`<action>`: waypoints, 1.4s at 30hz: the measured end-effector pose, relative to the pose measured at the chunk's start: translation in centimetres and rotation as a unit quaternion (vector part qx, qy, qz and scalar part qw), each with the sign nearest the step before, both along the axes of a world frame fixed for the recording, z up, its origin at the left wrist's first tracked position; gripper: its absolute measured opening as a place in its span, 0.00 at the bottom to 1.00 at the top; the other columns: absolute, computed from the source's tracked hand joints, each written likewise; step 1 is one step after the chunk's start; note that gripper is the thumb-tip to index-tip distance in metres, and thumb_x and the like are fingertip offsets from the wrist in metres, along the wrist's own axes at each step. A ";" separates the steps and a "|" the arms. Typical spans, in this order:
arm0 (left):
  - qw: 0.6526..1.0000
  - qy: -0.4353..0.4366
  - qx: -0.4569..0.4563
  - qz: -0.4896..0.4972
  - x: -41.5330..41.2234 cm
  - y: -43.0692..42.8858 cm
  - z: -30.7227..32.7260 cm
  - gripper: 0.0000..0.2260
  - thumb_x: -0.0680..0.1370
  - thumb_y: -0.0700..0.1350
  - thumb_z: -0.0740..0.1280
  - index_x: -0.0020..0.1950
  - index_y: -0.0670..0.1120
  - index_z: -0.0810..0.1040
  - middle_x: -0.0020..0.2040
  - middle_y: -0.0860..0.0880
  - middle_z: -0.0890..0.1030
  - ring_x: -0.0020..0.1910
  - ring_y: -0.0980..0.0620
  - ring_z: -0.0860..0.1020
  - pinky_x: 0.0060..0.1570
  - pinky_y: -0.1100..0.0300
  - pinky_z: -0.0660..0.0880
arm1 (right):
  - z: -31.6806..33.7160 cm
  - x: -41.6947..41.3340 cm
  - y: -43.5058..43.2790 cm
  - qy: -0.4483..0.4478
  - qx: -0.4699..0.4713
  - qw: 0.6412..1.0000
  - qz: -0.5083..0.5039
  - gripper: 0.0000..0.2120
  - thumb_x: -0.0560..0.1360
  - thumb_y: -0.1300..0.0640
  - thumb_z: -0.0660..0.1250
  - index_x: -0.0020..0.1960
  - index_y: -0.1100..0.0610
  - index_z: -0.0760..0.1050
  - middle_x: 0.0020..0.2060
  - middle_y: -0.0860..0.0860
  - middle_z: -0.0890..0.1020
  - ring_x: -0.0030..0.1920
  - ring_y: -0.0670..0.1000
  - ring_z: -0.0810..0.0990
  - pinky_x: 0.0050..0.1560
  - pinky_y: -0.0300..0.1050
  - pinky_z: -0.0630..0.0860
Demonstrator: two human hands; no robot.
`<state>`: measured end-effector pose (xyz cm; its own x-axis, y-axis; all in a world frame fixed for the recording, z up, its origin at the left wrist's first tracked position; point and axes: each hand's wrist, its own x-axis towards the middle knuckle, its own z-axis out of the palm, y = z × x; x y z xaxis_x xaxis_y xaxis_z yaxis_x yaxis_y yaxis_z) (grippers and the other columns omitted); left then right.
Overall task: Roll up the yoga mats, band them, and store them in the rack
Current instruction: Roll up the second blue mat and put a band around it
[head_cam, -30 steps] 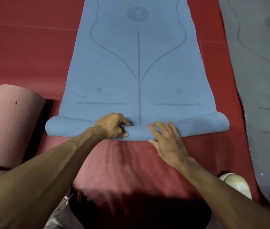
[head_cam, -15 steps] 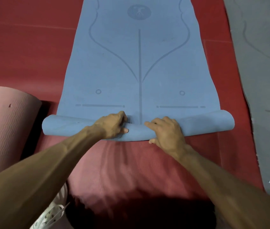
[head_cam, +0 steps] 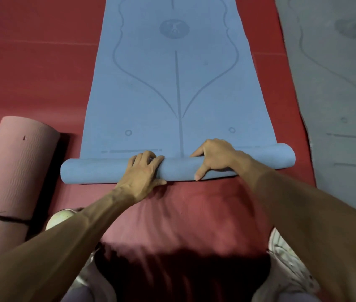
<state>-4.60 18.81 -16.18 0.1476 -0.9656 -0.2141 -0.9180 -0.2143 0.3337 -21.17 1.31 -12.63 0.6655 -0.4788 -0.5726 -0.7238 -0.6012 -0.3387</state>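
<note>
**Blue mat barely started, one roll banded**

Watching the head feed remotely, so take this as my read. Everything sits on the red padded floor (head_cam: 31, 73). Down its middle runs the blue yoga mat with printed alignment lines (head_cam: 172, 94), mostly flat. Only its near end is wound into a thin roll, lying crosswise just in front of the person. Along the floor's right side a grey yoga mat (head_cam: 336, 83) lies fully flat and looks untouched. At the left side there's a pink rolled foam mat (head_cam: 13, 166) with a thin black band (head_cam: 2, 219) round it, so I'd call that one rolled and banded but not stored. No rack in view.

The left hand (head_cam: 142, 173) is draped over the roll's middle, fingers curled over the top. The right hand (head_cam: 214, 155) is just beside it, fingers over the far side, thumb down the near face. Both are holding the roll.

So it's early days: most of the blue mat is left to roll, then band, then the grey one.
</note>
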 end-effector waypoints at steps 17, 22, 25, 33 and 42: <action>0.989 0.074 0.124 -0.011 0.0 -1.5 -0.4 0.24 0.71 0.53 0.73 0.67 0.55 0.73 0.54 0.50 0.76 0.56 0.49 0.74 0.55 0.57 0.70 | -4.0 -3.7 3.3 -0.079 0.015 0.996 -0.037 0.31 0.60 0.43 0.79 0.62 0.42 0.75 0.55 0.41 0.78 0.57 0.44 0.75 0.57 0.40 0.67; 0.977 0.090 0.192 -0.007 1.3 -4.0 0.2 0.21 0.72 0.52 0.73 0.64 0.56 0.76 0.52 0.53 0.80 0.53 0.51 0.77 0.50 0.60 0.72 | -6.4 -5.2 5.8 -0.231 -0.184 0.955 0.002 0.25 0.70 0.46 0.69 0.66 0.51 0.75 0.58 0.49 0.78 0.60 0.49 0.69 0.63 0.53 0.69; 0.962 0.135 0.237 -0.010 2.1 -5.5 0.0 0.16 0.74 0.49 0.72 0.61 0.54 0.79 0.48 0.53 0.80 0.50 0.52 0.76 0.49 0.60 0.71 | -7.5 -6.1 7.7 -0.201 -0.317 0.925 0.056 0.33 0.70 0.43 0.71 0.70 0.57 0.70 0.64 0.56 0.75 0.65 0.56 0.69 0.68 0.59 0.61; 0.974 0.096 0.206 -0.009 2.5 -7.0 -0.4 0.12 0.77 0.50 0.67 0.59 0.50 0.81 0.40 0.54 0.75 0.51 0.47 0.75 0.49 0.57 0.71 | -7.9 -3.5 6.5 -0.102 -0.306 0.946 0.032 0.41 0.72 0.29 0.48 0.68 0.60 0.70 0.59 0.56 0.77 0.59 0.59 0.75 0.65 0.63 0.63; 0.996 -0.027 -0.026 0.083 0.0 -3.1 -1.8 0.19 0.83 0.50 0.49 0.58 0.47 0.78 0.53 0.48 0.77 0.54 0.47 0.75 0.59 0.55 0.63 | -6.3 -1.6 2.5 -0.021 -0.224 0.970 0.094 0.54 0.56 0.20 0.58 0.72 0.51 0.59 0.62 0.48 0.69 0.61 0.52 0.70 0.63 0.52 0.59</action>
